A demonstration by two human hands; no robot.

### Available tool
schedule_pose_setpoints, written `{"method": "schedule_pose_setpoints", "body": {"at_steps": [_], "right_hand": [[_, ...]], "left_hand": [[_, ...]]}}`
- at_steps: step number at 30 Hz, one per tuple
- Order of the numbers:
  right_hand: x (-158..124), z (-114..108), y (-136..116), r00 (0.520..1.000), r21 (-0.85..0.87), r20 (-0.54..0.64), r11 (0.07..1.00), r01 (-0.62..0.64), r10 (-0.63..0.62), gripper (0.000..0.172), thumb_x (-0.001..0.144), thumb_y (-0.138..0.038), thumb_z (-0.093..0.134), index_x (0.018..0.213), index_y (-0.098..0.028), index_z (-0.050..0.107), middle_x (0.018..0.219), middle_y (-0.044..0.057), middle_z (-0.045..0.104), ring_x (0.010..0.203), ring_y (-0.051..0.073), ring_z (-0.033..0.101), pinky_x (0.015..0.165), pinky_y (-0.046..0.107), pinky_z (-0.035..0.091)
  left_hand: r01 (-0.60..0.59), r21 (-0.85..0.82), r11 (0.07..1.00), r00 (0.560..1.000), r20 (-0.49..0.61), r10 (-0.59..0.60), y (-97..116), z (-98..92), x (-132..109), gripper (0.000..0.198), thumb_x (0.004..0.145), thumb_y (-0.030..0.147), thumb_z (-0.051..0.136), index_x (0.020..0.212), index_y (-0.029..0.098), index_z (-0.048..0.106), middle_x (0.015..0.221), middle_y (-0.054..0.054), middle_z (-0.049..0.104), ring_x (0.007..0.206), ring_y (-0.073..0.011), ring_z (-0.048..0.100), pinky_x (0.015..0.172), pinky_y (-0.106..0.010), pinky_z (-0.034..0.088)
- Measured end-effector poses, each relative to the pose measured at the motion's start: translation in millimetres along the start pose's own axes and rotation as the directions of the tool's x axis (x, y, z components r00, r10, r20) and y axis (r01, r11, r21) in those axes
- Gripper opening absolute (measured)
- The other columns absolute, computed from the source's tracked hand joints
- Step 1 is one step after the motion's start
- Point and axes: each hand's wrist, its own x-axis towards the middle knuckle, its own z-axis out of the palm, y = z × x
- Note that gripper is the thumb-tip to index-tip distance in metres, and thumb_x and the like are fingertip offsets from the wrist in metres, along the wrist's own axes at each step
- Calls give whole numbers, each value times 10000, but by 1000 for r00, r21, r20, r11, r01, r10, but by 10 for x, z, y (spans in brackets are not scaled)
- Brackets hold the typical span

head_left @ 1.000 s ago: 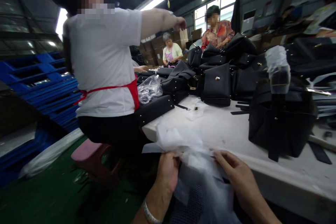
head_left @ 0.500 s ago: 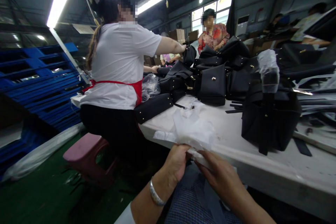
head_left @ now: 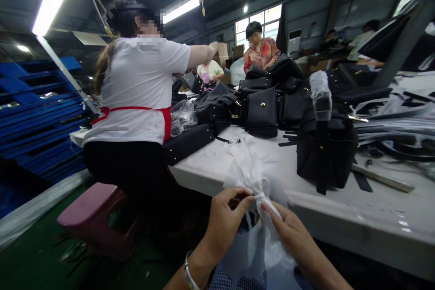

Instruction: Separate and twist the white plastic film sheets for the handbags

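Note:
A thin white tissue sheet (head_left: 260,190) is bunched upright over my lap, just in front of the table's near edge. My left hand (head_left: 222,222), with a silver bracelet at the wrist, pinches the gathered neck of the sheet between thumb and fingers. My right hand (head_left: 288,235) pinches the same neck from the right, and the rest of the sheet hangs below between my forearms. A black handbag (head_left: 324,149) with a white wrapped handle stands on the white table (head_left: 356,217) just beyond my hands.
A seated person in a white shirt and red apron (head_left: 136,104) reaches across the table at left, on a pink stool (head_left: 91,213). Several black bags (head_left: 261,111) are piled at the table's far side. Blue pallets (head_left: 37,113) stand at far left. Other workers sit behind.
The tissue sheet, spread loosely a second ago, is now gathered into a tight bunch between both hands. My hands have come together, and the view has shifted right.

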Motion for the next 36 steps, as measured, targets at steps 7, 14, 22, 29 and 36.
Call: {"method": "schedule_pose_setpoints", "body": {"at_steps": [7,14,22,29,36], "right_hand": [[-73,89,69,981,-322,-130,941,98,-147,550,906,-648,468,1115,-188,686,1063,136,743,1002,336,684,858,375,506],[-123,64,156,987,-245,-101,965,95,-123,563,900,-637,492,1142,-170,693,1116,161,739,1036,338,688,909,386,527],[-186,-77,92,978,13,-207,1000,-16,18,641,794,-666,637,1131,-128,724,1143,151,738,1111,373,657,983,445,523],[-165,-31,39,912,300,-410,949,98,36,538,651,-504,866,1082,-198,763,1167,76,742,1237,364,578,1142,461,383],[-124,-175,-253,938,776,-230,631,14,261,415,752,-547,804,1002,-217,776,1207,67,730,1365,285,469,1222,434,245]], "left_hand": [[76,-4,997,996,40,-76,10,69,-42,131,810,286,739,835,160,768,817,-54,765,761,-193,692,692,-246,516],[143,-67,988,985,104,-135,10,144,-74,150,827,262,680,877,141,753,824,-68,756,727,-180,684,645,-234,513],[-400,408,821,916,201,347,-61,334,-142,154,718,52,702,809,169,664,781,-27,672,751,-188,625,690,-268,475],[-273,326,905,961,135,241,16,373,-62,118,822,97,602,872,185,661,836,-28,671,748,-162,623,676,-242,489],[104,-42,994,989,-105,-108,-8,18,380,196,839,342,610,879,154,648,729,-5,618,624,-123,541,547,-202,402]]}}
